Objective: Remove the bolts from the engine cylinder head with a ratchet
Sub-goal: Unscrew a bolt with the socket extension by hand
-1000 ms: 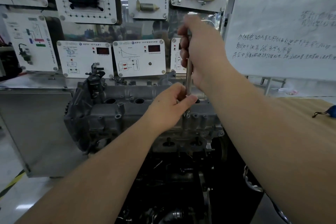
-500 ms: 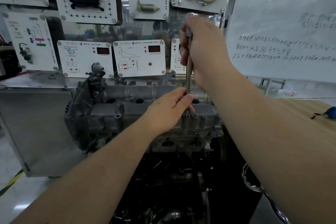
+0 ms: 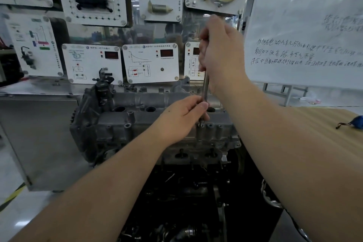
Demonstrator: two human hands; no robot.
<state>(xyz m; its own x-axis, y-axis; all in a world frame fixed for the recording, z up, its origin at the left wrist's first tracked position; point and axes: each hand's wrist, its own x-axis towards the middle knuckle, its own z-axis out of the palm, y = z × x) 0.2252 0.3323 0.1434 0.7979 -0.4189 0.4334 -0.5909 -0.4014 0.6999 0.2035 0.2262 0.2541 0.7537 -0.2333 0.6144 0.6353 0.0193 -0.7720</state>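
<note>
Two hands grip a slim upright steel ratchet (image 3: 205,86): right hand (image 3: 220,55) high, left hand (image 3: 186,116) low, tip on grey cast-metal cylinder head (image 3: 121,122); bolt removal looks unfinished.

Automotive training workshop, sensor demo panels (image 3: 151,63), whiteboard (image 3: 306,25)

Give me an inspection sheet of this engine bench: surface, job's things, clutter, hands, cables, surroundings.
Surface: pale wooden table at right, beside the engine.
Job's things: grey cast-metal cylinder head on the dark engine block; slim steel ratchet shaft standing upright over a bolt hole.
Clutter: small blue object with dark cord on the table.
Hands: right hand grips the shaft's top; left hand pinches its lower end.
Cables: nothing seen beyond that cord.
Surroundings: white sensor training panels behind; handwritten whiteboard at right.
</note>
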